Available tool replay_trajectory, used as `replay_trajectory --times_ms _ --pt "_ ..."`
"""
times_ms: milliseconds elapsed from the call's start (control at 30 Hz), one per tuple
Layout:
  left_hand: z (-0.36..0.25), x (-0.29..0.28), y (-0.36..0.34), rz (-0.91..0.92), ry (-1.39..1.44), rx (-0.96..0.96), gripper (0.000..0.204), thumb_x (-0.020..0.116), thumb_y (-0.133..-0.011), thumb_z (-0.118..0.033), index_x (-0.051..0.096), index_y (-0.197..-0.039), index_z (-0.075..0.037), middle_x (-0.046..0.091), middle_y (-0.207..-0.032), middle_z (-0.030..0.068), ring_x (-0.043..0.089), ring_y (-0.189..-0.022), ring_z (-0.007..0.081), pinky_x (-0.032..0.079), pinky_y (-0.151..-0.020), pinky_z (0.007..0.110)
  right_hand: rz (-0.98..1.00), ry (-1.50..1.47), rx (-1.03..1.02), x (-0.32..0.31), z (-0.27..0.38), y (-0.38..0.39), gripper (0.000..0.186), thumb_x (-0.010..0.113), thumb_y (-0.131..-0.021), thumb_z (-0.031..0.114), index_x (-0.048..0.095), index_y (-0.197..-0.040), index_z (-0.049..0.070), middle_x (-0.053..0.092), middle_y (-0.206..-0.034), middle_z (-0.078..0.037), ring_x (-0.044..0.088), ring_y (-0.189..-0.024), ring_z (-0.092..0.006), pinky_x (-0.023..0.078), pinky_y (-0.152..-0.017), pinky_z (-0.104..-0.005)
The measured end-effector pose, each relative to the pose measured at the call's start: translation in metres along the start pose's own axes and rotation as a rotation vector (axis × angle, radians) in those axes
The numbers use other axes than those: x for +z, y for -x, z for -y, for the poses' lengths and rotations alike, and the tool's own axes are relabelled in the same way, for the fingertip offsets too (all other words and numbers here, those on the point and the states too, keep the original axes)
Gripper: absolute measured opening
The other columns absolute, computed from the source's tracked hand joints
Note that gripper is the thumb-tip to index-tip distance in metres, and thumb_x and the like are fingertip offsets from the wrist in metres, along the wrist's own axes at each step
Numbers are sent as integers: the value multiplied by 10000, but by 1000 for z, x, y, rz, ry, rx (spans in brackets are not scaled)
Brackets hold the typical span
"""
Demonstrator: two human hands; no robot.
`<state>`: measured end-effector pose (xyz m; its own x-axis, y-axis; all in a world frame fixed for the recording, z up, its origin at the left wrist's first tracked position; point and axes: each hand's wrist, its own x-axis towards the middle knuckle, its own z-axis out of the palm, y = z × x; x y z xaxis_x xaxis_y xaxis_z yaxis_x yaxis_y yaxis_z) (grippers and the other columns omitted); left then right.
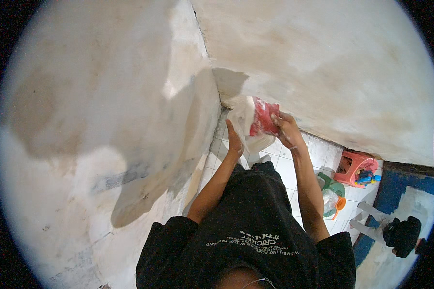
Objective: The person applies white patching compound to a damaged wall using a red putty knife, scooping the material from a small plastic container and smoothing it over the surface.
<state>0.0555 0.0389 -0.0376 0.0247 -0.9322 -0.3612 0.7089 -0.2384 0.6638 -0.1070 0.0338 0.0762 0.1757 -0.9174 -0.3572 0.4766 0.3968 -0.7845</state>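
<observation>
In the head view, both your arms reach forward from the black sleeves toward the corner where the two walls meet, and your hands come close together near the middle.

Your left forearm slants up and to the right, ending in the left hand at the near left edge of a pale, see-through plastic bag. Its thumb side is turned upward, with one digit standing straight along the bag; the other fingers are hidden behind the plastic, so I cannot tell whether they are spread or pressed together.

Your right forearm runs up and leans a little left, with the wrist bent so that the right hand points back toward the bag. Your thumb lies across the face of a flat red piece smeared with white, pinching its right edge against the fingers, which are mostly out of sight behind it.

That red piece sits between your two hands, against the bag and in front of the right-hand wall, above the white tiled floor. Well off to your right on the tiles stand a pinkish-red stool and, nearer to you, an orange dipper beside something green.
</observation>
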Motion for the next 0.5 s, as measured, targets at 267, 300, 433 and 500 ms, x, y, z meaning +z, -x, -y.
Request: replay_trajectory --times_ms 267,300,433,500 --pt "28 -17 -6 49 87 -24 773 268 -889 -659 283 -1388 -69 415 -1349 126 413 -1238 256 298 -1059 387 -78 476 -349 123 18 -134 196 580 -859 102 640 -886 -83 613 -766 -44 542 -650 -104 454 -555 -275" --pt "26 -5 -2 18 69 -31 778 273 -888 -659 275 -1392 -66 403 -1359 125 406 -1244 255 298 -1059 384 -12 602 -407 130 21 -153 184 572 -833 84 646 -847 -84 613 -753 -51 547 -645 -110 461 -551 -287" --pt "14 11 2 15 42 -26 789 285 -890 -655 246 -1405 -58 359 -1391 120 372 -1270 255 281 -1066 375 106 1074 -580 184 44 -189 287 632 -794 182 626 -764 -103 621 -652 -109 622 -612 -186 506 -525 -300" --pt "10 23 0 -87 -56 -46 802 270 -884 -668 245 -1408 -62 344 -1403 117 367 -1270 264 267 -1073 376 161 1238 -637 185 48 -194 332 636 -791 209 616 -742 -119 616 -627 -110 630 -588 -190 517 -502 -305"
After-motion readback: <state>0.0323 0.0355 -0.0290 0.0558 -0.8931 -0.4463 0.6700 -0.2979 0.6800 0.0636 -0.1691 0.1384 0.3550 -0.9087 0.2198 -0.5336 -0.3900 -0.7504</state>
